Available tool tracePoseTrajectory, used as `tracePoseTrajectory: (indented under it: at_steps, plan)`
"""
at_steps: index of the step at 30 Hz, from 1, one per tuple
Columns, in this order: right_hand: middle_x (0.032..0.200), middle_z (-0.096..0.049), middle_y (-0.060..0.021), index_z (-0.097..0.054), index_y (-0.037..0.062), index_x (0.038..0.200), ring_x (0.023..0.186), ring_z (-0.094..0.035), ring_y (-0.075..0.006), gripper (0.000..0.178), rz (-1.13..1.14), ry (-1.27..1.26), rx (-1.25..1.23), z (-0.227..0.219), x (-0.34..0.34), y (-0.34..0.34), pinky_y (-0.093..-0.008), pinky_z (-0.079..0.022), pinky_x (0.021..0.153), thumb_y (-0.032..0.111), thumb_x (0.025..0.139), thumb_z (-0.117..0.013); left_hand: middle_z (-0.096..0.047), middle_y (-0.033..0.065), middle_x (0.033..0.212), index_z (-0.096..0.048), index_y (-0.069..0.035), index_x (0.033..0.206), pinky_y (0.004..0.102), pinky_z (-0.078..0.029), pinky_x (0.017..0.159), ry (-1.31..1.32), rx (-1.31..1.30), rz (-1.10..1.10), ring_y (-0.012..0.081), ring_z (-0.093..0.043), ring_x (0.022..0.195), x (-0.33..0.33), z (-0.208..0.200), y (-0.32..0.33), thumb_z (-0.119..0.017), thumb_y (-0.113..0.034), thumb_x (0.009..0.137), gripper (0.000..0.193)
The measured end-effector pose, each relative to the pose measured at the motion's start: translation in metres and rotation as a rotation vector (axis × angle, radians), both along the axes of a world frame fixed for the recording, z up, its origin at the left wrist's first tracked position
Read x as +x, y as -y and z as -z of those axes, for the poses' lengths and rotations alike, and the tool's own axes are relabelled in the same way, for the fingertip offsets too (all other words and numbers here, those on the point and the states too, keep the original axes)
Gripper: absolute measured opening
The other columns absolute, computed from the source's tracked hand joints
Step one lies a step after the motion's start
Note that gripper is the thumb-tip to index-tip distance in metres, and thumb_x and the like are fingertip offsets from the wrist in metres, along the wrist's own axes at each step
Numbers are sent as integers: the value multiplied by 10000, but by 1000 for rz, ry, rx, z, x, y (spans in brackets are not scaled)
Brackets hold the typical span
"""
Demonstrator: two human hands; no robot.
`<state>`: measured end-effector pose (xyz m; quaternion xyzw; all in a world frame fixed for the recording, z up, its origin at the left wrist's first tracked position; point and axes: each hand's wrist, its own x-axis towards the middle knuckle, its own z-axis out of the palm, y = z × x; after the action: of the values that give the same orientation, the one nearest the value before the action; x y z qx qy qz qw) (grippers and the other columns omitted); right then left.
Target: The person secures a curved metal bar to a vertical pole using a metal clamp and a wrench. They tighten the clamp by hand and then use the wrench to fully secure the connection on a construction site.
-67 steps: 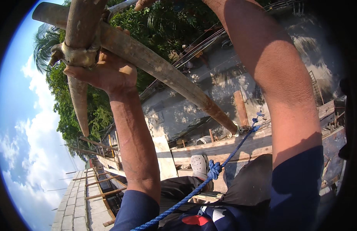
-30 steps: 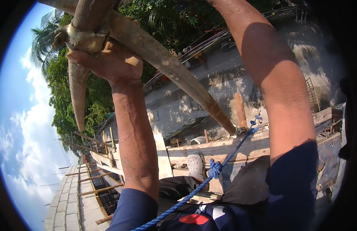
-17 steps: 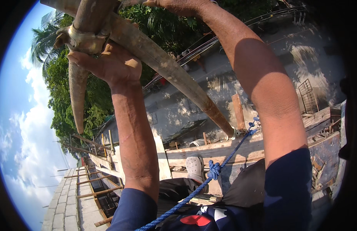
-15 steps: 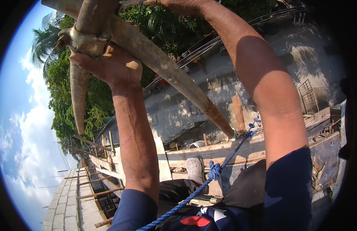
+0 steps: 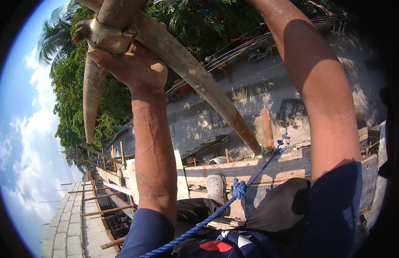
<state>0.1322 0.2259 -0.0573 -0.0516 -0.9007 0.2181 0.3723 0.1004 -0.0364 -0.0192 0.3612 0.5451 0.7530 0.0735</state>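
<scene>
At the upper left, the left hand (image 5: pixel 133 64) is gripping the scaffold coupler (image 5: pixel 105 35) joining two rusty pipes; the diagonal pipe (image 5: pixel 195 79) is running lower right. The right hand's grip is out of frame.

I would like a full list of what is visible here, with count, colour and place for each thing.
scaffold pipes: two, rusty brown, crossing at upper left
pipe clamp: one, dull metal, where the pipes cross
rope: one, blue, knotted, from bottom centre to the long pipe's foot
wooden planks: several, pale brown, below centre
shoe: one, white, on the planks
block wall: one, grey, lower left
trees: green, upper left
left hand: gripping under the clamp
right arm: raised, hand out of frame
</scene>
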Motion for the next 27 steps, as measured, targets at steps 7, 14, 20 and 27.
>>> tracePoseTrajectory:
  at_steps: [7,14,20,27]
  plan:
    - [812,-702,-189,-755,78,917,745,-674,-330,442,-188,32,-330,34,8,38,-452,-512,701,503,935,-635,-573,232,1327,-365,-77,1501,562,-540,991,-93,-60,-35,378,-634,1137,5,1,3,-442,-980,715,1199]
    - [680,-545,-15,-688,50,977,644,-478,-99,288,-358,-86,-951,59,-5,124,-329,-408,597,330,1020,-637,-579,228,1308,-368,-98,1505,556,-550,977,-52,-18,-47,380,-631,1138,7,-1,-2,-431,-979,723,1180]
    - [817,-697,-127,-702,32,1023,755,-655,-231,314,-413,-133,-1124,55,-14,144,-394,-515,726,340,966,-674,-591,227,1310,-405,-30,1472,541,-542,989,-30,-41,-81,371,-623,1161,7,0,1,-452,-1000,681,1252]
    - [760,-646,-24,-702,52,997,725,-590,-129,316,-633,-254,-1234,60,-34,146,-340,-497,700,366,960,-687,-568,217,1348,-402,5,1468,530,-529,1010,58,19,17,370,-606,1193,-7,3,3,-487,-993,672,1279]
